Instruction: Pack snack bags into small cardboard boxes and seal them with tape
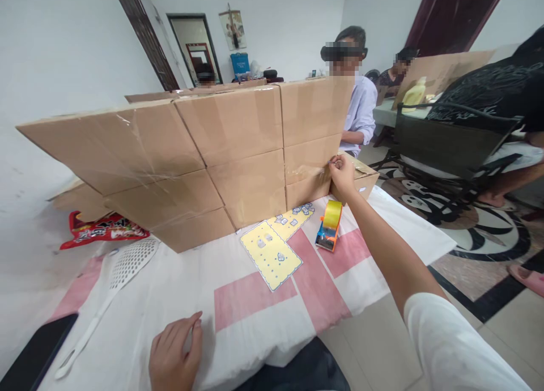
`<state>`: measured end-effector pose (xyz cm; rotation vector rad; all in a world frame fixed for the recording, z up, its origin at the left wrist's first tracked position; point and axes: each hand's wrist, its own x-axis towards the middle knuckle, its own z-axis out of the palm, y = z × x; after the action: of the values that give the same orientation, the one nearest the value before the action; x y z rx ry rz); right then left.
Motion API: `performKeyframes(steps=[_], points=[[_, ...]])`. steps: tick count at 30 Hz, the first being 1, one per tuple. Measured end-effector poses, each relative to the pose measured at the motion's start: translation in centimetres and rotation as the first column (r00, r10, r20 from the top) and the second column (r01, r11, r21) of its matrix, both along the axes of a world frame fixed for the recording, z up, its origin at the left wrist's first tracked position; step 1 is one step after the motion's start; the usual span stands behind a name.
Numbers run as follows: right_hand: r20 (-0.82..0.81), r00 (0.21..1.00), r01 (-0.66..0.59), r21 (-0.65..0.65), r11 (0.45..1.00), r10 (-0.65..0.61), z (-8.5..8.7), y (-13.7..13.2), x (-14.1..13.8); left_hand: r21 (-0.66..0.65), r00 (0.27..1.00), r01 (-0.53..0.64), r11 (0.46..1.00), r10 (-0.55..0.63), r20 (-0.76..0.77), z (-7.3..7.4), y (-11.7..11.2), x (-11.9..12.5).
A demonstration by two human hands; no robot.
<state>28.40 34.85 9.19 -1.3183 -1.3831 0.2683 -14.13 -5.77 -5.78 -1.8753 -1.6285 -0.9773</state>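
Note:
A wall of taped cardboard boxes (229,147) stands across the table. My right hand (341,175) reaches out to its right end, fingers pinched on the edge of clear tape on the lowest boxes. An orange tape dispenser (329,226) with a yellow roll sits on the cloth just below that hand. My left hand (175,357) rests at the near table edge, fingers curled on the white and pink cloth (255,300), holding nothing I can make out. Two yellow sheets (272,255) with small grey pieces lie between the hands.
A white perforated paddle (114,283) and a red snack bag (102,229) lie at the left. A dark phone (34,354) sits at the near left corner. People sit behind the boxes and at the right on a black chair (450,141).

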Motion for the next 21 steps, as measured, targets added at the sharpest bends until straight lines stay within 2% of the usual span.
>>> performKeyframes(steps=[3,4,6,8,10,12,13,15,18,21], points=[[0.131,0.991,0.027,-0.067,0.997,-0.018,0.0,-1.5,-0.3,-0.003,1.0,-0.006,1.0,0.006,0.022,0.1,0.0,0.0],[0.174,0.985,0.011,-0.102,0.995,0.007,-0.3,-2.1,-0.6,-0.001,1.0,-0.007,1.0,0.007,0.027,0.1,0.1,0.0],[0.248,0.96,-0.081,-0.206,0.975,0.132,-1.0,-3.5,-1.8,-0.004,0.999,-0.003,1.0,0.003,0.033,0.1,0.2,0.0],[0.32,0.887,-0.204,-0.372,0.906,0.332,-2.2,-4.6,-3.7,-0.023,0.999,-0.001,1.0,0.001,0.037,0.1,0.2,0.0],[0.358,0.775,-0.28,-0.545,0.79,0.521,-3.4,-5.2,-6.2,-0.042,0.999,-0.003,0.999,0.005,0.046,0.1,0.2,0.1],[0.391,0.687,-0.257,-0.658,0.708,0.613,-4.4,-5.4,-8.7,-0.049,0.998,-0.006,0.999,0.009,0.057,0.1,0.1,0.2],[0.419,0.663,-0.219,-0.684,0.696,0.62,-4.9,-5.4,-9.7,-0.048,0.998,-0.007,0.999,0.01,0.062,0.1,0.0,0.2],[0.494,0.643,-0.128,-0.685,0.717,0.586,-5.5,-5.4,-11.3,-0.039,0.997,-0.011,0.999,0.014,0.072,0.2,-0.2,0.3],[0.581,0.635,-0.03,-0.641,0.767,0.51,-5.9,-5.6,-12.2,-0.026,0.995,-0.014,1.0,0.017,0.098,0.3,-0.4,0.4],[0.581,0.628,-0.028,-0.648,0.761,0.518,-5.9,-5.7,-11.7,-0.031,0.992,0.004,0.999,0.0,0.127,0.3,-0.4,0.3]])
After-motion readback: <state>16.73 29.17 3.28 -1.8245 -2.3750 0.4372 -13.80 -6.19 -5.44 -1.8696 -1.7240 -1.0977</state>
